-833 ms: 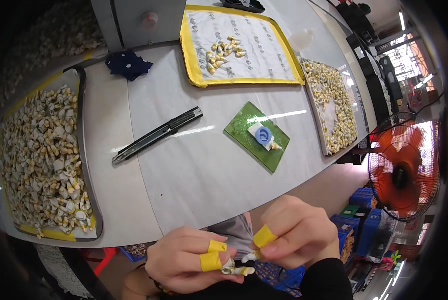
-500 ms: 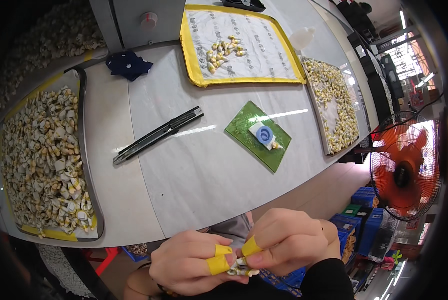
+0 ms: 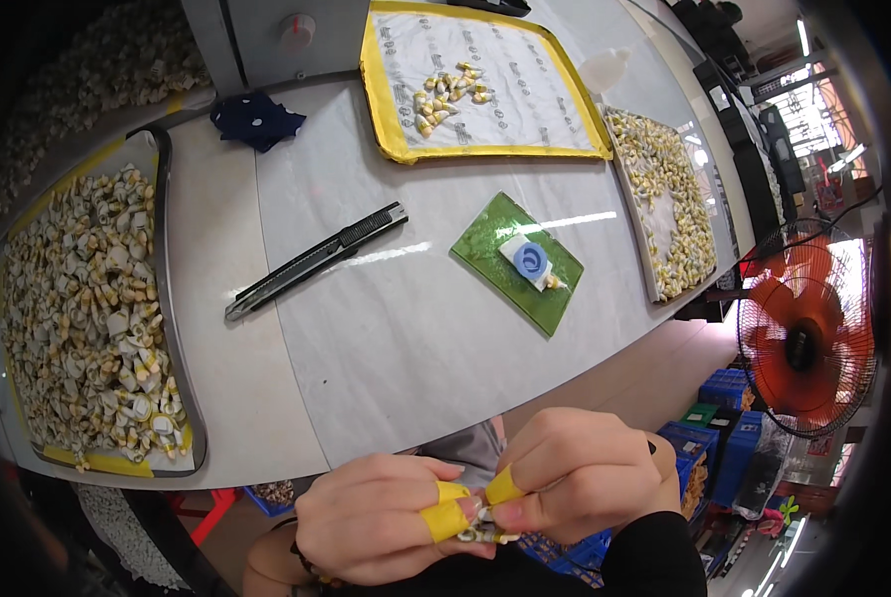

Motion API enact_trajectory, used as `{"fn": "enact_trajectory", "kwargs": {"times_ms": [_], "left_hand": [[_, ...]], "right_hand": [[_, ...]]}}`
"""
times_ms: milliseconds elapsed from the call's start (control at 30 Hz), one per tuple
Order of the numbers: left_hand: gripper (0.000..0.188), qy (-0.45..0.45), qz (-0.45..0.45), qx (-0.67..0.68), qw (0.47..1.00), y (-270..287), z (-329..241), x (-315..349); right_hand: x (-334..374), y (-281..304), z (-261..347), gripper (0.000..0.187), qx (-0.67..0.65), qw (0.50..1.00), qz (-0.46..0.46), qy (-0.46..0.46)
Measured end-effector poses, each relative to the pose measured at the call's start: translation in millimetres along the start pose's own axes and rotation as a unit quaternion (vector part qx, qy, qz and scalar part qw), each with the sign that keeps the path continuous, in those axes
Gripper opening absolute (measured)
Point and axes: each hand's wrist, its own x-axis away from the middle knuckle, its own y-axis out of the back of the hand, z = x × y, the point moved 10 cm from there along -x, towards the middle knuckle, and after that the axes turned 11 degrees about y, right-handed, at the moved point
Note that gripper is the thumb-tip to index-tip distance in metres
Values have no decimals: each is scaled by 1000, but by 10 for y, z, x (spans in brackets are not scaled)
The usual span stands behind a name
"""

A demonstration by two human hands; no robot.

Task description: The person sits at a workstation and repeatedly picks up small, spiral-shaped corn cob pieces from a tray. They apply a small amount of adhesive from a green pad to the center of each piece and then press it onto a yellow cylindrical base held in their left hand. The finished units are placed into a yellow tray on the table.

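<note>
Left hand (image 3: 371, 522): fingers curled, yellow tape (image 3: 443, 523) about two of them; the fingertips pinched small white-and-yellow work (image 3: 485, 534), held over the lap just off the near edge of the counter (image 3: 376, 378). Whether this was one piece or two could not be told, the fingers covering much of it.

Right hand (image 3: 580, 483): thumb and taped forefinger pressed together on the same work, meeting the left fingertips; black sleeve (image 3: 654, 557) at the wrist.

Green plate (image 3: 485, 236): lay flat on the counter beyond the hands, bearing a white block topped by a blue disc (image 3: 530, 261).

Knife (image 3: 316, 261): black-handled cutter, lay aslant, left of the plate.

Dark-rimmed tray (image 3: 174, 328): at left, heaped with small white-and-yellow pieces.

Yellow-edged tray (image 3: 485, 154): at the far side, cloth-lined, held a small cluster of pieces.

Right-hand tray (image 3: 661, 217): pale, largely covered with similar pieces.

Cloth (image 3: 256, 121): dark blue, white-spotted, crumpled, beside a grey box (image 3: 311, 58).

Bottle (image 3: 604, 72): translucent, near the yellow-edged tray.

Fan (image 3: 801, 343): orange-bladed, stood beyond the counter, at right.
</note>
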Motion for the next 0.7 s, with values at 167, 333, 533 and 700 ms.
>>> {"fn": "enact_trajectory", "kwargs": {"times_ms": [167,333,533,700], "left_hand": [[34,60,-27,-49,997,19,106,-20],[39,9,-11,-105,994,-16,32,14],[30,148,32,151,977,-67,346,39],[29,153,70,231,958,-141,374,22]], "right_hand": [[33,70,110,18,73,990,-38,116],[76,74,112,21,60,992,-46,98],[41,167,-87,22,-22,999,-48,-14],[-8,24,-185,15,-51,996,42,-60]]}}
